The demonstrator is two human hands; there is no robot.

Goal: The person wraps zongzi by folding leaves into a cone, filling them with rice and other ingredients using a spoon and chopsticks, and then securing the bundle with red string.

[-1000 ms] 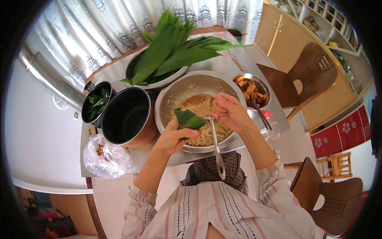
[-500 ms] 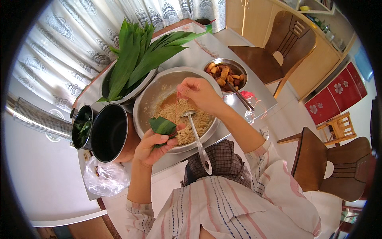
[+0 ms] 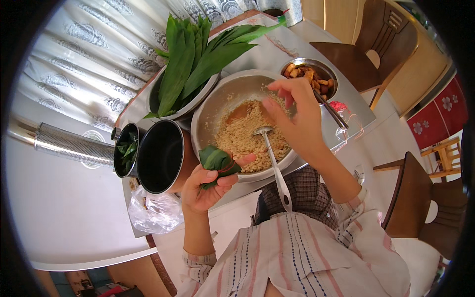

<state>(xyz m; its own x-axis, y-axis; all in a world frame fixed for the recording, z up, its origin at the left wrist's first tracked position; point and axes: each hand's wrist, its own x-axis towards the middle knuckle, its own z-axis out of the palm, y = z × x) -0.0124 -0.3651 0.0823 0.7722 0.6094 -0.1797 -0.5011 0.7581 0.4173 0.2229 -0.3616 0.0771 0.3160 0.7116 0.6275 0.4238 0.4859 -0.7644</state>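
Bench (image 3: 297, 49): grey top, set against a patterned white curtain (image 3: 94, 54); brown wooden chairs (image 3: 376, 44) to the right. On it: a large steel bowl of seasoned rice (image 3: 247, 131) with a steel spoon (image 3: 274, 163) resting in it, handle over the near rim; a bowl of long green leaves (image 3: 190, 62); a small bowl of brown meat pieces (image 3: 311, 79); a dark empty pot (image 3: 161, 156); a clear plastic bag (image 3: 153, 213).

Left hand (image 3: 205, 188): curled closed around a folded green leaf parcel (image 3: 217, 161) with red string, at the rice bowl's near rim.

Right hand (image 3: 292, 111): above the rice, fingers pinched together; what it holds, I cannot tell.
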